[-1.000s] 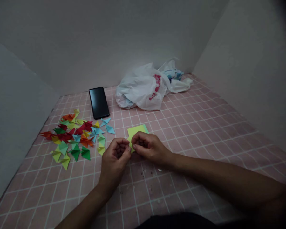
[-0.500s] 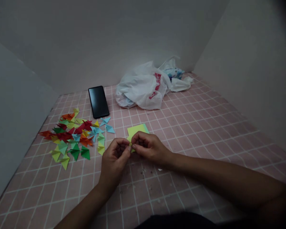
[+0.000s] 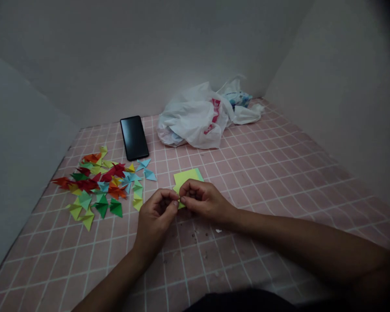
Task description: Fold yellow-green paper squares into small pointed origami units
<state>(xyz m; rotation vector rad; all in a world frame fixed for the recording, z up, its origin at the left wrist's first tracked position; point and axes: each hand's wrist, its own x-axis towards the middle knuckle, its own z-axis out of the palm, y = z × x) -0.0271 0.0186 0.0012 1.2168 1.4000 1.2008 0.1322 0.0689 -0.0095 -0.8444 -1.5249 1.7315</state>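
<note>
- One yellow piece [image 3: 178, 200] is sitting between the fingertips of the left hand [image 3: 156, 212] and the right hand [image 3: 208, 201], mostly hidden by them.
- The left hand is pinching the piece with thumb and forefinger; its other fingers are curling toward the palm.
- The right hand is pinching from the opposite side, its thumb below and its forefinger bent above.
- The hands are meeting at the tips only; the palms are staying apart.
- Yellow sheets [image 3: 186, 175] are lying just behind the fingertips, partly covered by the right hand; a pale green edge is showing along their right side.
- Red, orange, yellow, green and light blue folds [image 3: 117, 192] are lying in a loose group to the left, some overlapping.
- A phone [image 3: 134, 138] is lying behind the folds, dark screen facing up.
- A white bag [image 3: 191, 117] with red print is slumping near the back wall [image 3: 143, 56].
- A white scrap [image 3: 218, 231] is lying on the pink, white-gridded cloth [image 3: 279, 173], near the right wrist.
</note>
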